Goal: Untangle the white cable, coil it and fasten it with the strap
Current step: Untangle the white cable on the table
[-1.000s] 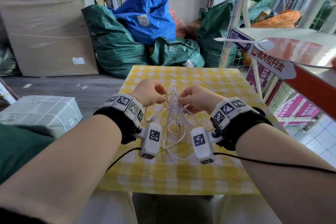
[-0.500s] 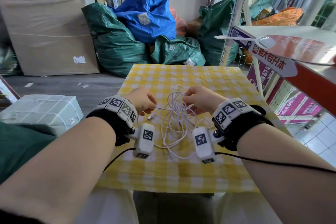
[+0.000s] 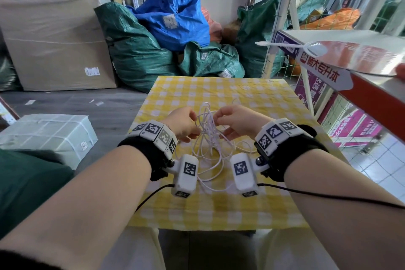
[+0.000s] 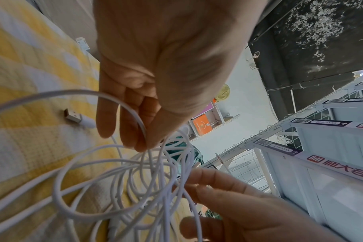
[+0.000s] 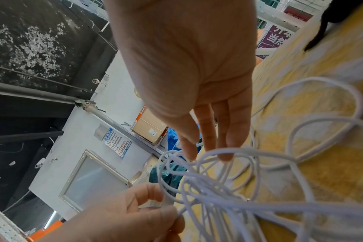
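Note:
A tangled white cable (image 3: 208, 140) lies in loose loops on the yellow checked tablecloth (image 3: 252, 98), its top bunch lifted between my hands. My left hand (image 3: 194, 120) pinches a strand between thumb and curled fingers, seen close in the left wrist view (image 4: 147, 144). My right hand (image 3: 217, 117) pinches strands on the other side of the bunch; in the right wrist view its fingertips (image 5: 226, 153) touch the loops (image 5: 218, 188). The cable's USB plug (image 4: 72, 117) lies free on the cloth beside my left hand. No strap shows in any view.
A red counter (image 3: 372, 94) with a wire-mesh rack juts in close on the right. Green sacks (image 3: 135, 55) and a blue one (image 3: 175, 13) pile up beyond the table's far edge. A wrapped box (image 3: 50, 133) sits on the floor at the left.
Half a second ago my hands were spread wider with a strand stretched between them. They have since come back together at the top of the bunch, still holding cable.

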`<action>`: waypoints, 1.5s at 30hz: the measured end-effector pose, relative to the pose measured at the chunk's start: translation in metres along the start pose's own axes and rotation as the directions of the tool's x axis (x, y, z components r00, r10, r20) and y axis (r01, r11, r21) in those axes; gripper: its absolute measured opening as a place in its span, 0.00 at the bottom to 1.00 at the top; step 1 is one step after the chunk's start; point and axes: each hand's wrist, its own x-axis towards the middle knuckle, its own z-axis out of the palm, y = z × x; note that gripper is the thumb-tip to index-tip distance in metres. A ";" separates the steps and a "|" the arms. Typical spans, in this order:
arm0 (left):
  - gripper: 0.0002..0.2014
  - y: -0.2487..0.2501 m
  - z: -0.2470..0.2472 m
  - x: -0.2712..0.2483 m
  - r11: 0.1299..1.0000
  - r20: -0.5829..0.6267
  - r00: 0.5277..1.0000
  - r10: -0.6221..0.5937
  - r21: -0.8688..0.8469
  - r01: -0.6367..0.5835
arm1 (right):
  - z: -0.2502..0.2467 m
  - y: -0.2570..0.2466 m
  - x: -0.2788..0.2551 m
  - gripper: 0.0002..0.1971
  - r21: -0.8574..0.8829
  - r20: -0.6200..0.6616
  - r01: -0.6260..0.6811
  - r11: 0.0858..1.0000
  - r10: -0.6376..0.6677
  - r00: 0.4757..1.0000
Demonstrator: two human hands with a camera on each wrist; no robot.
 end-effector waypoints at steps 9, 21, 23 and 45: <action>0.11 -0.004 0.004 0.000 1.000 -0.010 1.000 -0.003 -0.006 0.003 | -0.003 0.015 -0.001 0.13 -0.264 -0.064 -0.074 0.962 0.059 0.996; 0.09 0.012 0.003 -0.004 0.941 -0.248 0.921 0.302 0.231 -0.246 | 0.001 0.011 0.000 0.06 -0.467 -0.115 0.045 0.883 -0.111 0.987; 0.09 0.023 0.003 -0.007 0.908 -0.250 0.878 0.408 0.209 -0.362 | -0.003 0.007 -0.001 0.07 -0.454 -0.176 0.085 0.887 -0.182 0.967; 0.12 0.054 -0.029 -0.014 0.880 -0.201 0.863 0.463 -0.010 -0.475 | -0.049 -0.024 -0.020 0.11 -0.110 -0.592 0.210 0.971 -0.234 0.771</action>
